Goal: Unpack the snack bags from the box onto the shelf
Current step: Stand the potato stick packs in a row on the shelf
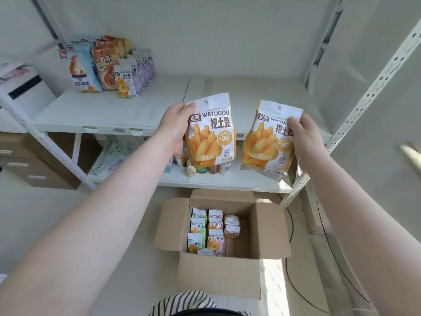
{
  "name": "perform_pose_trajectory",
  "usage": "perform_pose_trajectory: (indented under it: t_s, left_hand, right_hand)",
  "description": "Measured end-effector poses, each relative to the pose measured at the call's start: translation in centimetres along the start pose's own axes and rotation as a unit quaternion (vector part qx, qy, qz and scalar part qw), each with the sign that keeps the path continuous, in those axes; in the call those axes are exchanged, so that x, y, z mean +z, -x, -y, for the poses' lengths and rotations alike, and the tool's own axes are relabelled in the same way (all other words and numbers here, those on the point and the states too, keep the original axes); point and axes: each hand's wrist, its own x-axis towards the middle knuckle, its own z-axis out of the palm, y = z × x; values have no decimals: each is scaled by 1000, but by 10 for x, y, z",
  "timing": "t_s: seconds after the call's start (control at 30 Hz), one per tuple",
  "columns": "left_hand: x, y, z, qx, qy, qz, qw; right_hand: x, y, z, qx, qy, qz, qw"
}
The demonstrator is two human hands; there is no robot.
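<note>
My left hand (175,126) grips a yellow-and-white snack bag (210,133) by its left edge, upright in the air before the white shelf (141,110). My right hand (304,136) holds a second, matching snack bag (266,142) by its right edge, at about the same height. Below, an open cardboard box (268,226) stands on the floor with several more snack bags (206,231) packed in its left half. Rows of snack bags (109,67) stand at the shelf's back left.
The white metal rack has a perforated upright (355,115) at the right. On its lower shelf (239,179) stand small bottles (200,168) and pale hangers (109,153). Brown drawers (29,165) sit at the left. A black cable (293,270) loops on the floor right of the box.
</note>
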Motion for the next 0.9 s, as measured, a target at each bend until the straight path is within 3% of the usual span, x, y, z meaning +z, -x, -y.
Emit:
perform_pose_trajectory:
  t_s: [0.13, 0.3, 0.47, 0.6, 0.9]
  left_hand:
    - [7, 16, -6, 7, -7, -23, 1000]
    - [2, 24, -12, 3, -48, -66, 997]
    - [-33, 27, -20, -63, -33, 49, 996]
    - [-81, 23, -22, -48, -30, 102, 993]
    - [-239, -2, -21, 20, -107, -32, 994]
  right_hand:
    - [27, 17, 10, 2, -30, 68, 997]
    - [51, 32, 15, 21, -57, 48, 997]
    - [75, 38, 14, 45, -48, 37, 997]
    - [110, 47, 21, 53, -42, 59, 996]
    - [273, 77, 48, 67, -54, 83, 993]
